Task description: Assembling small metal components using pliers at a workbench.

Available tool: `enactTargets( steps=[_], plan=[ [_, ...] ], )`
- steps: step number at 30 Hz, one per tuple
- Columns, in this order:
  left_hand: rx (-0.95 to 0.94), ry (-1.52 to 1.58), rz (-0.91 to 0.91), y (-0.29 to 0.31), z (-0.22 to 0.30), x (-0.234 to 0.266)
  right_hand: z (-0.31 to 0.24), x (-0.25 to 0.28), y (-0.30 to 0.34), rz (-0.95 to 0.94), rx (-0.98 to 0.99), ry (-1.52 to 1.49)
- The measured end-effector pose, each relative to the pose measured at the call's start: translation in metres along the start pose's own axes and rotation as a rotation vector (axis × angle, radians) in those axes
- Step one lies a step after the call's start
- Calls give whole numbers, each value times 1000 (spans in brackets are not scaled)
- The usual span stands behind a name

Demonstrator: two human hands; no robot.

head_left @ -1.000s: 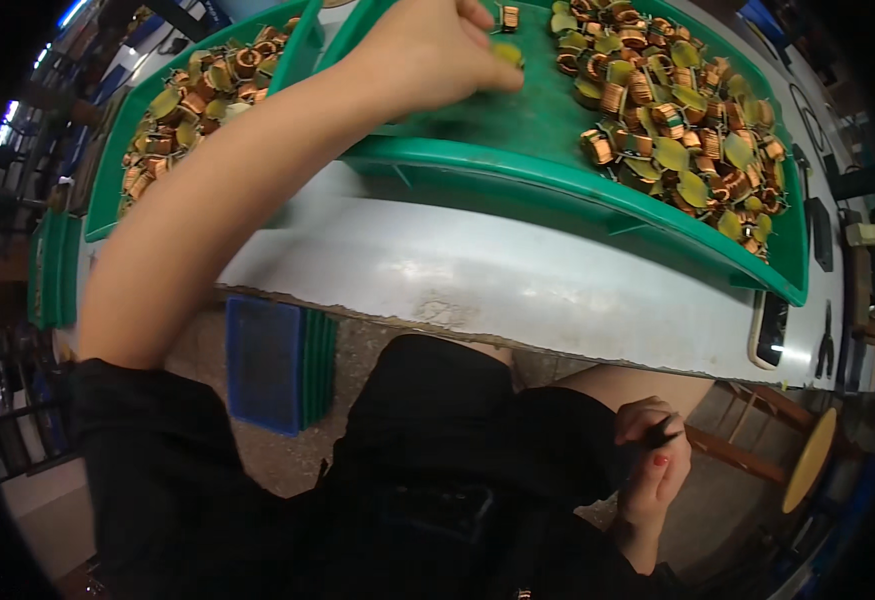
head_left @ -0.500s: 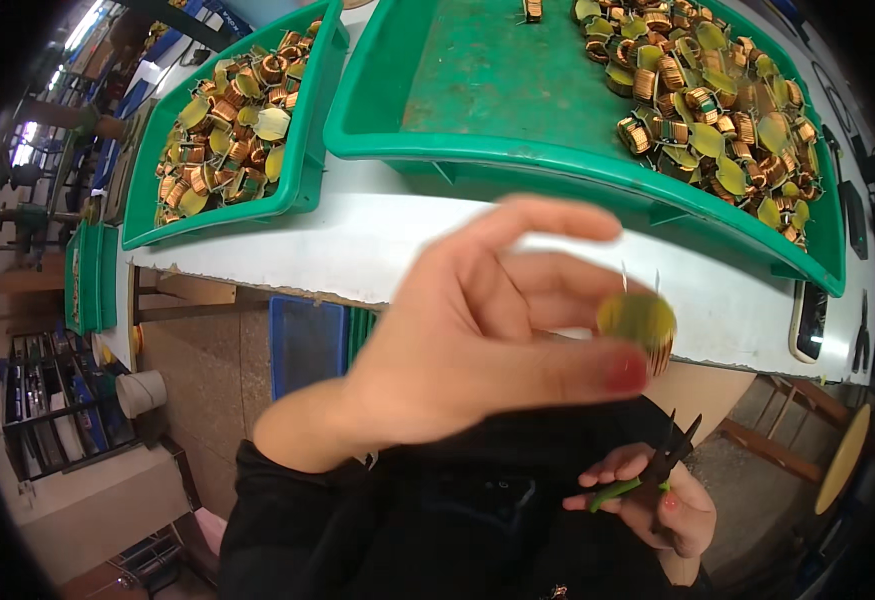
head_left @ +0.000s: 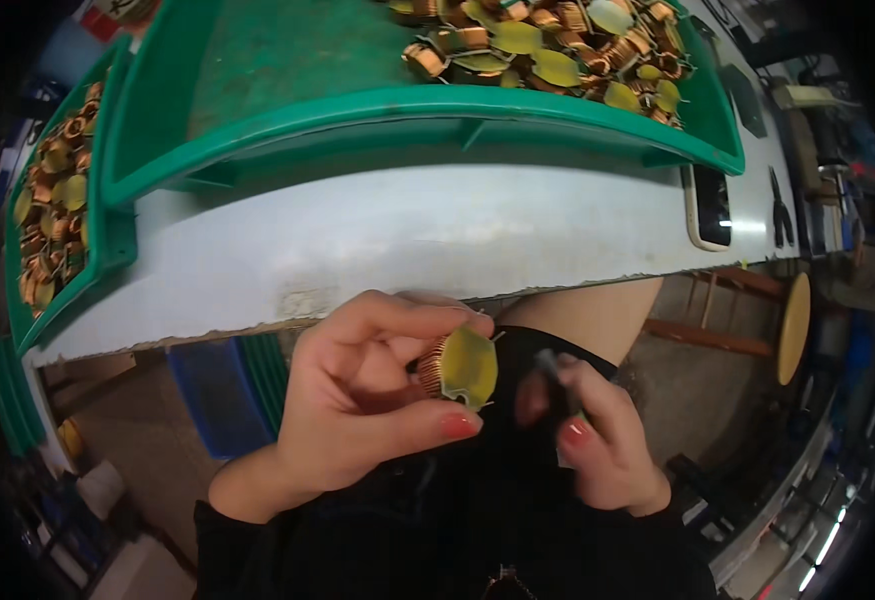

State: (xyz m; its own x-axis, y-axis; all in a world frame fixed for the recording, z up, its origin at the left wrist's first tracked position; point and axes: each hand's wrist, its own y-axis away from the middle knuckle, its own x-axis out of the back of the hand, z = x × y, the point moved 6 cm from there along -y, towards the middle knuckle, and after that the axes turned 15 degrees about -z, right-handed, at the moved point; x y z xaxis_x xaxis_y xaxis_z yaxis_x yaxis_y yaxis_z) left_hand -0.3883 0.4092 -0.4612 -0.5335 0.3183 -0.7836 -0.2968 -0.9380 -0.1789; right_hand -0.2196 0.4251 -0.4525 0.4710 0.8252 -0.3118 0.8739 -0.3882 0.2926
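My left hand (head_left: 342,395) pinches a copper-wound coil (head_left: 469,365) by its edges, between thumb and fingers. A yellow-green plate covers the coil's side facing right, and thin wire leads stick out from it. To the right, my right hand (head_left: 612,440) is closed around a pair of small green-handled cutters (head_left: 548,364). Motion blurs the cutters, so whether their blades are apart does not show. They are close to the coil without touching it. Both hands are over my lap, just in front of the table edge.
A large green tray (head_left: 357,108) of similar coils stands on the white table (head_left: 387,220). Another green tray (head_left: 117,215) with coils is at the left. A phone (head_left: 712,212) and dark pliers (head_left: 780,215) lie at the right. Below are a blue bin (head_left: 219,400) and a stool (head_left: 793,330).
My left hand has lowered toward my lap with the coil, which has turned. My right hand has risen beside it with the cutters. The view has shifted, bringing the trays higher and further left.
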Motion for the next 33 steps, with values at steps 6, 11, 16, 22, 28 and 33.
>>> enactTargets(
  steps=[6, 11, 16, 22, 28, 33],
  plan=[
    [-19, 28, -34, -9, -22, 6, -12, 15, -9, 326, 88, 804],
    [-1, -10, 12, -3, -30, 13, -4, 16, -13, 352, 76, 888],
    [28, -61, 32, 0, -31, 17, 1, 16, -17, 303, 92, 867],
    [64, -58, 60, 2, -34, 20, 4, 16, -18, 257, 81, 879],
    [111, -71, 87, 3, -40, 24, 6, 18, -17, 280, 41, 960],
    [43, -142, 81, -2, -44, 21, 6, 20, -14, 345, 74, 1134]
  ],
)
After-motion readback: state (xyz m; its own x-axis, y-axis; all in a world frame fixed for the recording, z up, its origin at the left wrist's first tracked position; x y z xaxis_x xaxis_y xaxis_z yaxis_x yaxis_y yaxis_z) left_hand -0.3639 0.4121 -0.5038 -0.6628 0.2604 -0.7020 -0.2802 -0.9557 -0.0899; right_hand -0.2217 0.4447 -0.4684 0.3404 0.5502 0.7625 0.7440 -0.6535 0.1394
